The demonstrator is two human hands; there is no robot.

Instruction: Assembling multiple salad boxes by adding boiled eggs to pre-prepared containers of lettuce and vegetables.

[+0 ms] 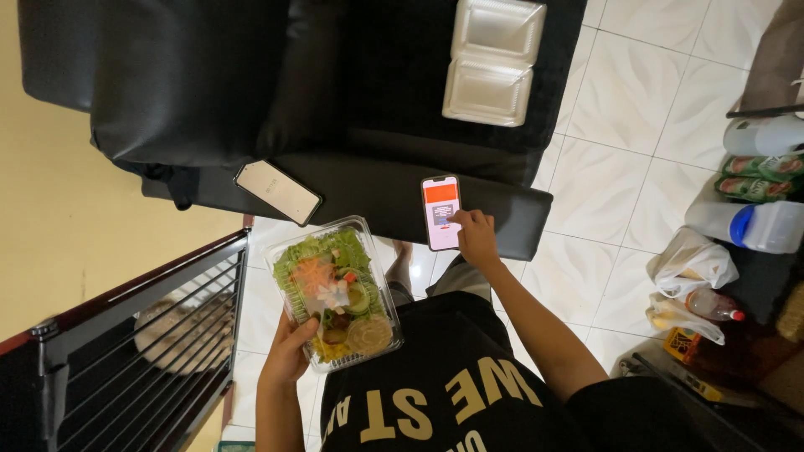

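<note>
- Overhead, the view looks straight down on a black sofa filling the upper middle of the frame, with white glossy floor tiles to its right and a pale yellow wall along the left edge.
- At the lower left a dark metal railing with a reddish top rail slants across the frame.
- On the sofa seat near the top centre lies an empty white foam clamshell box, opened flat.
- A phone with a pale back lies face down on the sofa's front edge, left of centre.
- At the right edge stand a white jug with a blue cap, green packets, crumpled plastic bags and a bottle with a red cap, all crowded together on a dark surface.
- The left hand grasps a clear plastic salad container from below, fingers wrapped around its near end, lower centre-left of the frame.
- The container is rectangular and holds green lettuce, grated carrot, cucumber slices, white cubes and a round brownish piece; its transparent lid looks closed.
- The right hand rests with loosely curled fingers on the lit screen of a second phone, which lies on the sofa edge at centre; the screen shows an orange band above white.
- The person wears a black shirt with pale lettering.
</note>
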